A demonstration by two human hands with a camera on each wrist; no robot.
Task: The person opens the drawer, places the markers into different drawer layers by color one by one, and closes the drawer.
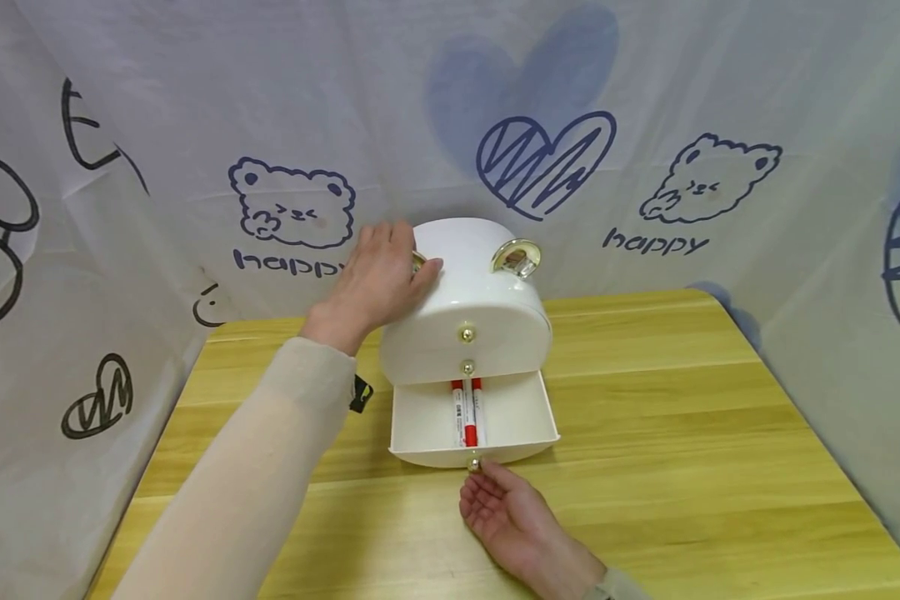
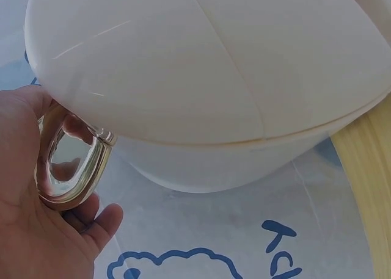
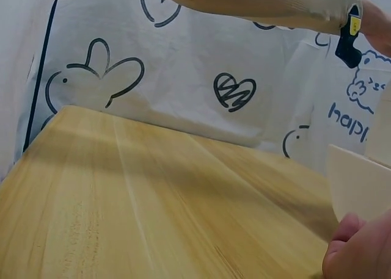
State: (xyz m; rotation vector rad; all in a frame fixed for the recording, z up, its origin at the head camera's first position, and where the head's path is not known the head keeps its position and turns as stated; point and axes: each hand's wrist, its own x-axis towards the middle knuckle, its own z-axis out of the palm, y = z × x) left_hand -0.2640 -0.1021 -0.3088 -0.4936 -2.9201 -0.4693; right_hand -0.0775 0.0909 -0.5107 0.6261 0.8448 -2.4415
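A glossy white drawer box (image 1: 427, 346) with two gold ears stands at the back of the table. My left hand (image 1: 378, 279) grips its left gold ear (image 2: 91, 169), palm and fingers around the loop. The bottom drawer (image 1: 431, 458) is pulled out toward me. Inside lie red-and-white markers (image 1: 471, 435), side by side near its middle. At the drawer's front, my right hand (image 1: 521, 525), palm turned up, pinches the small gold knob (image 1: 474, 465) at its fingertips; its other fingers are curled. In the right wrist view this hand (image 3: 360, 248) shows only partly, below the drawer's corner.
Two more gold knobs sit on the box front, the upper knob (image 1: 467, 334) above the other. The right ear (image 1: 517, 257) stands free of my hands. Wood-grain table (image 1: 667, 433) spreads around the box. A printed white curtain (image 1: 420, 108) hangs close behind and at both sides.
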